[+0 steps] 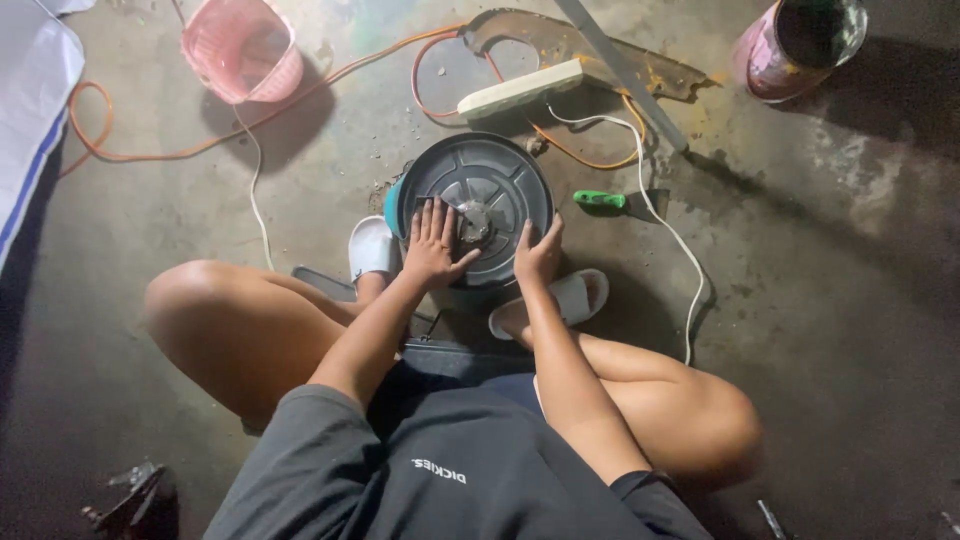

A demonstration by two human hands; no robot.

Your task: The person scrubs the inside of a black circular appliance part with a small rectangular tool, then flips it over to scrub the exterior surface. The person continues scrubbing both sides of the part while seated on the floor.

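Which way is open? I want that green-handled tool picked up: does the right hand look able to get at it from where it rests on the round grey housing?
Probably yes: the right hand sits on the round grey housing, nearest the green-handled tool; only a white cable crosses beside it.

The left hand covers part of the round housing's hub; the can and cloth are cut by the frame's edges.

The person is wearing a dark grey short-sleeved shirt with small white lettering, dark shorts and white slide sandals.
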